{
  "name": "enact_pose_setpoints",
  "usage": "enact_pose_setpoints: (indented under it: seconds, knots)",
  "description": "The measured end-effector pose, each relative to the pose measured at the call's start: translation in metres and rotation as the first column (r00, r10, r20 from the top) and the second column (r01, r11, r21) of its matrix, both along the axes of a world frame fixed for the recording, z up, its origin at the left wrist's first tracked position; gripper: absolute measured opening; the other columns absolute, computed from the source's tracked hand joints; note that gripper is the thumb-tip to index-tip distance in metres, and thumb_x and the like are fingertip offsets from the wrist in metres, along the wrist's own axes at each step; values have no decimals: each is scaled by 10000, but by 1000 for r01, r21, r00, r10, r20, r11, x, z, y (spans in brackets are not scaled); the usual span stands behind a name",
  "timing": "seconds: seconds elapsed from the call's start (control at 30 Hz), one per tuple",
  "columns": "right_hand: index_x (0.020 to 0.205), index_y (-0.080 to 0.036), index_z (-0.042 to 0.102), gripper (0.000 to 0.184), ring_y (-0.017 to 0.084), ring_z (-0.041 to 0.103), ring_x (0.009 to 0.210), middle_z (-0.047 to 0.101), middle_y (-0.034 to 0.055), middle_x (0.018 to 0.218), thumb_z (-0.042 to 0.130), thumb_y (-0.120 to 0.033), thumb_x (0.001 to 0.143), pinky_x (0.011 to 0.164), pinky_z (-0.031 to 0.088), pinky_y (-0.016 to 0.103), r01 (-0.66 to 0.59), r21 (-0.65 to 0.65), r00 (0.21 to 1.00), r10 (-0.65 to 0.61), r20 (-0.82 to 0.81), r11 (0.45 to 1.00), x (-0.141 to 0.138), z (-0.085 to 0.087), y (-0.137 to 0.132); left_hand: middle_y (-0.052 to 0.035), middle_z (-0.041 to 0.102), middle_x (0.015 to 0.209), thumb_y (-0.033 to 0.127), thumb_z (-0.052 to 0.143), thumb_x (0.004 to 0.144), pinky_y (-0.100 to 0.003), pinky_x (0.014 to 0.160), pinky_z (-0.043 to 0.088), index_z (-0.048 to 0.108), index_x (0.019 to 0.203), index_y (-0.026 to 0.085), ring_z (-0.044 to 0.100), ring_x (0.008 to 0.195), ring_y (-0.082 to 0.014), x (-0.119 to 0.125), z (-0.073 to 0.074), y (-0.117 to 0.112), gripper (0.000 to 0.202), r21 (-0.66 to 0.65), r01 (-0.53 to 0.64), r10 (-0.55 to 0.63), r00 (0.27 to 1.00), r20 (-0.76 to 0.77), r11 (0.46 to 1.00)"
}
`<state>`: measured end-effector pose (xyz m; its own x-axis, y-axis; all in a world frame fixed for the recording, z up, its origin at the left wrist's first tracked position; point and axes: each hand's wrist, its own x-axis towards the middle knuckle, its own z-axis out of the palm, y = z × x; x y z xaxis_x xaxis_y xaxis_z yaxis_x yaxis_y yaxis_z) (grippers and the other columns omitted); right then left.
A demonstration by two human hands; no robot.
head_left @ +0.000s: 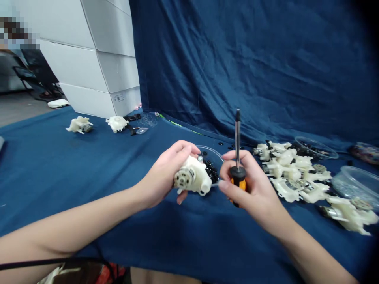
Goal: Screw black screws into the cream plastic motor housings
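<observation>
My left hand is wrapped round a cream plastic motor housing, whose round metal motor end faces me. In my right hand is a screwdriver with an orange and black handle, its shaft pointing up. The two hands are held apart above the table. Just behind them stands a clear round tub with small black parts in it, partly hidden by the housing and my left hand.
Several cream motor housings lie heaped at the right, with clear tubs beside them. Two more housings sit at the back left, near stacked white boxes. A blue cloth hangs behind. A person is at the far left.
</observation>
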<state>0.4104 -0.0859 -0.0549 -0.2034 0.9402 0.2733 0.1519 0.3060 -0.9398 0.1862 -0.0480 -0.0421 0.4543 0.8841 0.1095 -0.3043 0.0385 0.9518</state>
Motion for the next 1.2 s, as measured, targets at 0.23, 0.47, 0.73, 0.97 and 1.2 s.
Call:
enact_pose_setpoints:
  seconds: [0.23, 0.47, 0.73, 0.97, 1.2]
  knots:
    - [1358, -308, 603, 370, 171, 698, 892, 717, 25, 1046, 650, -529, 1065, 738, 584, 276, 98, 37, 966, -104, 237, 994, 17, 7, 4, -87, 708, 923, 495, 625, 1048, -238, 543, 589, 725, 1177, 120, 652, 695, -154, -5, -2, 22, 409, -88, 44, -32, 989, 143, 995]
    - [1445, -327, 692, 365, 120, 662, 613, 800, 0, 974, 596, -418, 1105, 586, 538, 264, 74, 427, 819, -299, 489, 901, 25, 9, 1, -142, 755, 1217, 337, 716, 969, -305, 730, 609, 716, 1088, 156, 701, 1053, -251, -12, -5, 33, 216, 33, -15, 5, 958, 285, 999]
    - [1484, -342, 677, 387, 95, 601, 487, 832, -6, 969, 579, -318, 1110, 452, 481, 225, -68, 525, 797, -271, 540, 848, 17, 10, 0, -135, 772, 1260, 312, 695, 940, -312, 816, 561, 761, 1108, 153, 706, 1132, -266, -16, -8, 38, 240, 88, -37, 12, 963, 268, 995]
    - [1473, -319, 681, 374, 117, 740, 662, 843, 15, 1097, 583, -299, 1113, 522, 538, 215, -77, 568, 783, -304, 543, 819, 15, 8, -2, -121, 765, 1266, 308, 684, 955, -339, 929, 555, 789, 1126, 167, 696, 1149, -260, -17, -11, 40, 245, 133, -54, 20, 970, 241, 990]
    - [1472, -320, 694, 378, 86, 645, 537, 842, 15, 1052, 571, -320, 1114, 455, 493, 199, -50, 500, 814, -255, 523, 865, 13, 9, -5, -114, 753, 1272, 283, 706, 928, -334, 935, 539, 768, 1126, 173, 687, 1128, -252, -18, -11, 40, 235, 190, -81, 44, 981, 191, 979]
